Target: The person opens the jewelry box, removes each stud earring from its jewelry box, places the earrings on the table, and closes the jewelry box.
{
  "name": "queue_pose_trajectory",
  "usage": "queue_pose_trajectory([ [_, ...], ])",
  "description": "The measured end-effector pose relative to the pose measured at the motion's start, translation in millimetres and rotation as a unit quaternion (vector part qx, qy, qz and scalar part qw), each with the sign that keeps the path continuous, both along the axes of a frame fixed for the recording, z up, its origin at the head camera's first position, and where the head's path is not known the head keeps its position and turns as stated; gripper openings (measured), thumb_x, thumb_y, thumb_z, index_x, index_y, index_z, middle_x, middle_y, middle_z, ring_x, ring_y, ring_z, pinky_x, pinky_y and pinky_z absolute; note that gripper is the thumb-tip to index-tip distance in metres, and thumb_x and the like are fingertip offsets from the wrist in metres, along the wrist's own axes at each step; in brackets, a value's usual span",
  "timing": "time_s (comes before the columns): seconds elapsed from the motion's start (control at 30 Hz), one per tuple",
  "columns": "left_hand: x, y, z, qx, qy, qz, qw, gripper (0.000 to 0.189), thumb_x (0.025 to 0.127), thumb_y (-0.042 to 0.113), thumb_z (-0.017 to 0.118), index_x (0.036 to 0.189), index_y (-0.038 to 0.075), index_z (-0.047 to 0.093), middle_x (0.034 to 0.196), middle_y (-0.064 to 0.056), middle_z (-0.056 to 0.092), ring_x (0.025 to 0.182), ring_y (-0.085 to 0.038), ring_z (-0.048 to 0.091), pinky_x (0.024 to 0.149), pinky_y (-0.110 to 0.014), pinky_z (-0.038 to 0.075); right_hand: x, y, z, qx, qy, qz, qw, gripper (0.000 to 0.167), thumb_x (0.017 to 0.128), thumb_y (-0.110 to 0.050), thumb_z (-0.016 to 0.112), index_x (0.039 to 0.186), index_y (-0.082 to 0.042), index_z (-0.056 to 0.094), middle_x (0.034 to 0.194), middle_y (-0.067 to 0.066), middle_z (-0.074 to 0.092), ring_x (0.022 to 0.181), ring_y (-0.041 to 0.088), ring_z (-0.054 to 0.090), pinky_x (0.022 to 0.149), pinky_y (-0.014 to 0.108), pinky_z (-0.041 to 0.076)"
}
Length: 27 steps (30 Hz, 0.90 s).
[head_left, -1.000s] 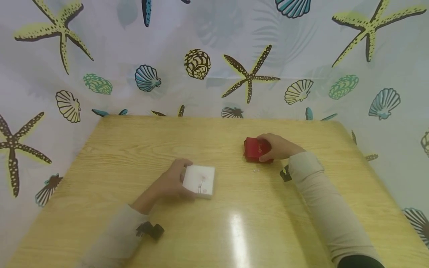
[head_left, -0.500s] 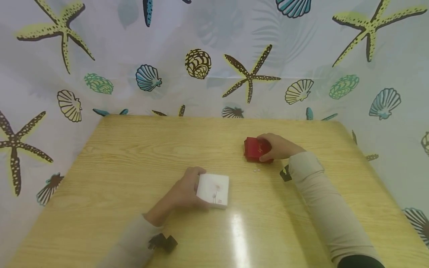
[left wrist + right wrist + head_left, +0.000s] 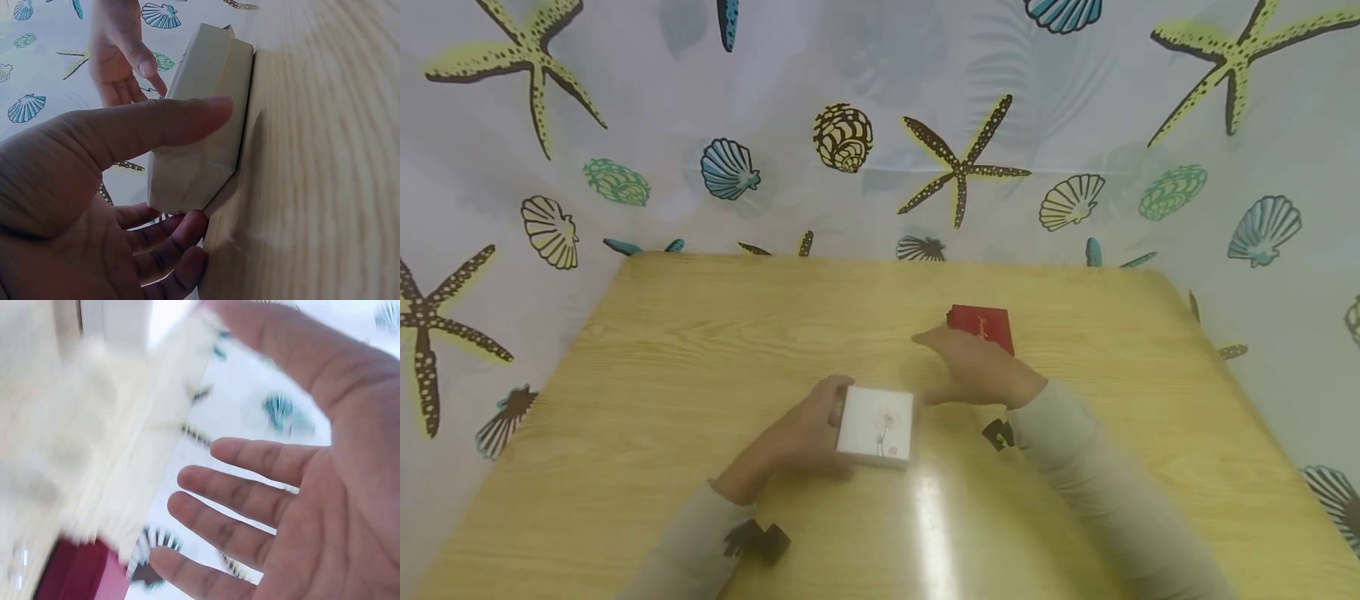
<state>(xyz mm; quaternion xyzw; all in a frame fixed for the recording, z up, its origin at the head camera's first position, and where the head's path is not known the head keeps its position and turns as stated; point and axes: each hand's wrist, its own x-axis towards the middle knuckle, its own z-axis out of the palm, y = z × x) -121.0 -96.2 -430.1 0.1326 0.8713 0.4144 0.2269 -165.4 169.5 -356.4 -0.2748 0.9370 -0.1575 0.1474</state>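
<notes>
The left hand [image 3: 805,429] grips the white box [image 3: 859,421] on the table [image 3: 737,317], its top showing a flower print [image 3: 886,423] and an unreadable red mark [image 3: 892,451]. Right of the white box, the right hand [image 3: 976,367] is spread; beyond lies a red box [image 3: 997,323], gold lettering [image 3: 982,327] illegible.

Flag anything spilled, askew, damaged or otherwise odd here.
Small shiny bits lie loose on the table near the red box, in the right wrist view. They look stray, outside the boxes, though blur hides what they are. The white box shows no visible damage.
</notes>
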Motion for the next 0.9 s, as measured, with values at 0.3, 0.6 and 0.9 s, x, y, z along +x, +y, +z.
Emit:
queue_pose_trajectory([
  [0.3,-3.7,-1.4,-4.9,0.015,0.013,-0.028,0.9994,0.11,0.06,-0.007,0.082,0.153,0.009,0.025,0.138,-0.014,0.051,0.111,-0.026,0.061,0.091,-0.039,0.055,34.3,-51.8,-17.4,0.043,0.009,0.016,0.9989,0.092,0.071,-0.05,0.085,0.145,-0.008,0.048,0.136,0.009,0.06,0.111,0.024,0.06,0.085,0.044,0.054],
  [0.6,-2.7,-1.5,-4.9,0.015,0.029,-0.032,0.999,0.108,0.061,-0.006,0.083,0.152,0.009,0.027,0.14,-0.013,0.051,0.11,-0.025,0.061,0.091,-0.039,0.054,41.7,-64.7,-23.1,0.048,0.012,0.026,0.9984,0.083,0.07,-0.039,0.087,0.139,-0.008,0.051,0.112,0.007,0.065,0.089,0.019,0.058,0.07,0.036,0.052],
  [0.9,-3.7,-6.2,-7.1,0.007,0.046,-0.026,0.9986,0.106,0.061,0.007,0.092,0.149,0.014,0.033,0.142,-0.009,0.051,0.106,-0.023,0.059,0.083,-0.035,0.053,37.6,-62.6,-23.0,0.03,0.019,0.054,0.9979,0.082,0.07,-0.036,0.088,0.137,-0.006,0.051,0.112,0.007,0.064,0.089,0.017,0.057,0.075,0.034,0.052],
])
